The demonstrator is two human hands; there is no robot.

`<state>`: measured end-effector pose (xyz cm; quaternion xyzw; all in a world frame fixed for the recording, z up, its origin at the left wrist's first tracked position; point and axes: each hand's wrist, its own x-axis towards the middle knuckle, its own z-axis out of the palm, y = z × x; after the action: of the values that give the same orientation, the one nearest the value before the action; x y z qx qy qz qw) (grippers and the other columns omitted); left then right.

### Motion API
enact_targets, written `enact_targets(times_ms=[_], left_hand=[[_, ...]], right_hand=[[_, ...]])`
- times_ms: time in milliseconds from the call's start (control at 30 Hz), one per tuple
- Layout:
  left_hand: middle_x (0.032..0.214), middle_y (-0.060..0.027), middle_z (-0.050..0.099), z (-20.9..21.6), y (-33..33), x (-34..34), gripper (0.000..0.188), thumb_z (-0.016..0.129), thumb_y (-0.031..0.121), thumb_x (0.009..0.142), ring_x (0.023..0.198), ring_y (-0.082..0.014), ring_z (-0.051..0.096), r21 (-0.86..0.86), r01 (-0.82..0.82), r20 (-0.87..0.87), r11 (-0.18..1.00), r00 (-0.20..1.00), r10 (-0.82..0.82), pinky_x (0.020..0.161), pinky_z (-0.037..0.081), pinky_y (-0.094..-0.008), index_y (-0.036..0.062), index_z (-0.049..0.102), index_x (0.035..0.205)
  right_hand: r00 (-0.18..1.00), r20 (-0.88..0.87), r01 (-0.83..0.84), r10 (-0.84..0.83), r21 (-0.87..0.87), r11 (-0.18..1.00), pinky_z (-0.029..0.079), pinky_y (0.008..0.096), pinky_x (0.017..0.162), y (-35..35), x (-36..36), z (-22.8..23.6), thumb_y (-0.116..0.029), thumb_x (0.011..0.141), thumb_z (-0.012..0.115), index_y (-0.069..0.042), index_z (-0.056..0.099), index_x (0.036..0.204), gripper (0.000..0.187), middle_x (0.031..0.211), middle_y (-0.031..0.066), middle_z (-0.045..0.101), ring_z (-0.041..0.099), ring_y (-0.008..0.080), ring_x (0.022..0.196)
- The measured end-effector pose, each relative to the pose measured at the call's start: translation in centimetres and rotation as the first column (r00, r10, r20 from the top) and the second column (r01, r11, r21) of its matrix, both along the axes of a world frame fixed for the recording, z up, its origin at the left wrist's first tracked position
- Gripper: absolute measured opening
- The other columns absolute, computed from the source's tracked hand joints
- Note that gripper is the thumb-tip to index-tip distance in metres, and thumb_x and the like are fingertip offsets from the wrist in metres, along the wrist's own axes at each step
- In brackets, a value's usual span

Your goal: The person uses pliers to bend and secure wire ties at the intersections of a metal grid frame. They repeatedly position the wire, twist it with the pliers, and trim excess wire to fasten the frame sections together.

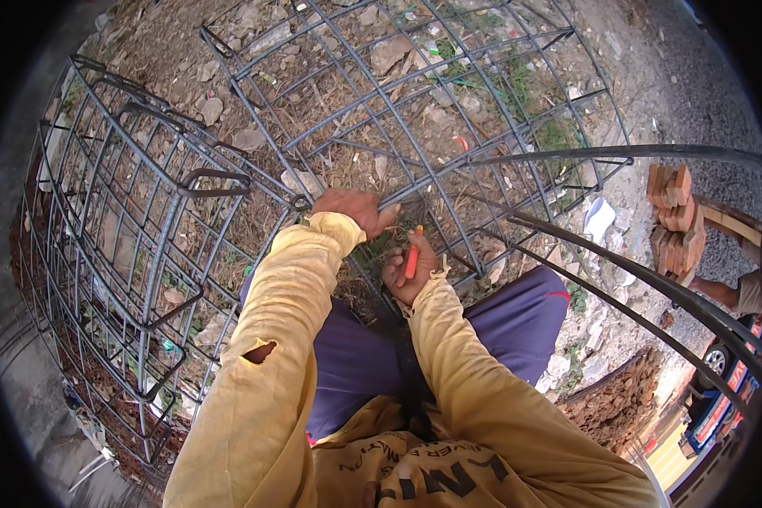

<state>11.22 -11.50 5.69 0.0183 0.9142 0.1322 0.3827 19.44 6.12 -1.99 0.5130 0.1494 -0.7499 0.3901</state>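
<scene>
A cage of steel rebar (pixel 389 97), tied in a grid, spreads out in front of me. My left hand (pixel 347 210) is closed over a bar at the cage's near edge, its fingertips pointing right. Just right of it and nearer to me, my right hand (pixel 411 269) is closed around an orange-handled tool (pixel 412 261). The handle stands up out of the fist; the tool's working end is hidden. Both hands are close together, at bars by my knees. Whether thin wire lies between them I cannot make out.
A second rebar cage (pixel 157 229) with bent hooks rises at my left. Long dark bars (pixel 626 258) cross to the right. Stacked red bricks (pixel 676 220) stand at the right, near another person's arm (pixel 720 294). A vehicle (pixel 720 381) shows at lower right. Rubble covers the ground.
</scene>
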Motion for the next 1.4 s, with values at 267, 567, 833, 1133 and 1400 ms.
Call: enact_targets(times_ms=[267, 567, 833, 1133, 1400], left_hand=[[0.084, -0.0200, 0.069, 0.0, -0.3, 0.2, 0.061, 0.038, 0.058, 0.092, 0.085, -0.0382, 0.067, 0.011, 0.002, -0.009, 1.000, 1.000, -0.002, 0.079, 0.051, -0.0482, 0.0065, 0.071, 0.094], [0.084, -0.0199, 0.069, 0.1, -0.1, 0.0, 0.060, 0.039, 0.057, 0.092, 0.085, -0.0381, 0.067, 0.024, 0.000, -0.015, 1.000, 1.000, 0.000, 0.080, 0.051, -0.0484, 0.0066, 0.071, 0.093], [0.085, -0.0198, 0.069, 0.3, -0.7, 0.6, 0.060, 0.039, 0.057, 0.092, 0.086, -0.0384, 0.066, 0.039, -0.012, -0.030, 0.999, 0.999, 0.014, 0.080, 0.051, -0.0486, 0.0068, 0.071, 0.093], [0.085, -0.0199, 0.069, -0.3, -1.0, 0.9, 0.063, 0.038, 0.059, 0.092, 0.084, -0.0393, 0.066, 0.046, -0.001, -0.068, 0.999, 0.998, 0.004, 0.077, 0.051, -0.0489, 0.0060, 0.072, 0.090], [0.073, -0.0190, 0.068, -0.8, -1.4, 1.7, 0.065, 0.038, 0.058, 0.091, 0.077, -0.0375, 0.067, 0.112, 0.011, -0.160, 0.994, 0.987, 0.007, 0.074, 0.052, -0.0473, 0.0056, 0.072, 0.075]], right_hand=[[0.993, -0.036, 0.117, -0.113, 0.108, 0.987, 0.041, 0.0344, 0.055, -0.8, -0.2, 2.4, -0.043, 0.098, 0.047, -0.006, 0.055, 0.096, 0.038, 0.080, 0.0068, 0.055, 0.050, 0.0199, 0.062], [0.813, 0.066, 0.505, -0.578, -0.572, 0.646, 0.049, 0.0260, 0.050, 0.4, 3.7, -3.2, -0.041, 0.098, 0.049, -0.002, 0.063, 0.103, 0.042, 0.072, 0.0027, 0.064, 0.060, 0.0155, 0.054], [0.955, -0.036, 0.288, -0.293, -0.108, 0.951, 0.045, 0.0269, 0.048, -1.4, 0.8, 0.5, -0.034, 0.096, 0.056, -0.005, 0.062, 0.098, 0.029, 0.081, 0.0037, 0.062, 0.057, 0.0150, 0.058], [0.867, 0.045, 0.430, -0.497, -0.571, 0.699, 0.038, 0.0256, 0.045, 0.4, 2.4, -2.4, -0.027, 0.098, 0.053, -0.007, 0.058, 0.095, 0.021, 0.080, 0.0059, 0.057, 0.050, 0.0128, 0.052], [0.997, -0.067, 0.056, -0.044, 0.186, 0.981, 0.028, 0.0222, 0.039, -1.6, 0.6, 0.6, -0.023, 0.097, 0.051, -0.006, 0.052, 0.096, 0.017, 0.066, -0.0024, 0.049, 0.038, 0.0057, 0.044]])
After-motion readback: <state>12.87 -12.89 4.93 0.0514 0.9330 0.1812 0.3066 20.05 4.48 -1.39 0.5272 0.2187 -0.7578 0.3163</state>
